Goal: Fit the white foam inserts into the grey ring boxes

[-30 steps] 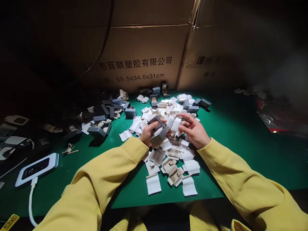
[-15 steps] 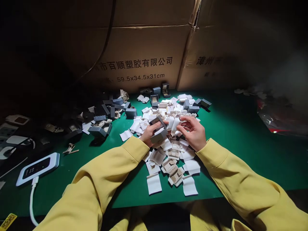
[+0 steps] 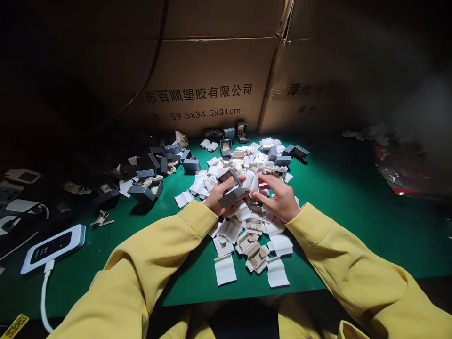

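My left hand [image 3: 216, 195] grips a small grey jewelry box [image 3: 232, 195] with its lid open, held above the heap. Close to its right side, my right hand [image 3: 278, 195] pinches a white padded insert [image 3: 251, 181] between thumb and fingers. Beneath both hands spreads a pile of white and beige folded inserts [image 3: 231, 230]. Nearer to me lie a flat white piece [image 3: 225, 270] and a beige folded card piece [image 3: 259, 256]. What sits inside the held box is too small to make out.
Grey boxes [image 3: 146, 190] crowd the left of the green table [image 3: 346, 226], with more behind the pile. A white device [image 3: 52, 247] with a cable lies at left. Large cartons [image 3: 197, 66] stand along the back. A clear plastic bag [image 3: 406, 172] rests at right.
My right hand has moved left toward the grey box, bringing the white insert close to it. My left hand still holds the box in nearly the same place.
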`<state>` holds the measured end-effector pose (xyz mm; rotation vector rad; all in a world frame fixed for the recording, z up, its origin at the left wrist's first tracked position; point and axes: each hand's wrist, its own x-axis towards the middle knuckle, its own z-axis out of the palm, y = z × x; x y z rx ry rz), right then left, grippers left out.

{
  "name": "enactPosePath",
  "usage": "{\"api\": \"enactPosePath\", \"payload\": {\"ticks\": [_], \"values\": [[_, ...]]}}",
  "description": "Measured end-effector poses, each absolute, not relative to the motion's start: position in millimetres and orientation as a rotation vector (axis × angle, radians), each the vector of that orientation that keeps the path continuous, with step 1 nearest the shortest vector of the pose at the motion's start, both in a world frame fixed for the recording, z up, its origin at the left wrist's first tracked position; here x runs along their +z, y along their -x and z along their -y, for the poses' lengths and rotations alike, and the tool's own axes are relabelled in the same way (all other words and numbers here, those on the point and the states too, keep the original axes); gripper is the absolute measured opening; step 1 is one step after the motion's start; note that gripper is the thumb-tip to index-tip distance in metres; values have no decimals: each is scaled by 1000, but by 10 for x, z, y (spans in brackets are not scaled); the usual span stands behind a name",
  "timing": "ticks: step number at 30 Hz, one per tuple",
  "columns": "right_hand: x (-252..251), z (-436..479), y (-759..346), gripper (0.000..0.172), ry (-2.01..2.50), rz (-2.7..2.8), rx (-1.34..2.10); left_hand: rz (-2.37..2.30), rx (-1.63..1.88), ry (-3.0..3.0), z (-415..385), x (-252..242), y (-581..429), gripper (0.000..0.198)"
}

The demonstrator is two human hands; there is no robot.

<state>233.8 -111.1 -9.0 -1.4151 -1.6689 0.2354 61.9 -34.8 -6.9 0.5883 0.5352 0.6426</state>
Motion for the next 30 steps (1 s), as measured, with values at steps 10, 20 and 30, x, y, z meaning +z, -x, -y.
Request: {"api": "enactPosePath", "payload": {"ticks": [10,20,30], "values": [[-41,1091,-2345,36,1381,1761,99,-528,598,-632,366,-33,-615,31],[-20,1108,-2332,40,1368,1637,443,-493,616,-613,357,-58,-615,28],[-122,1071,-2340,42,1265,1487,722,-473,633,-597,368,-24,-630,29]]}}
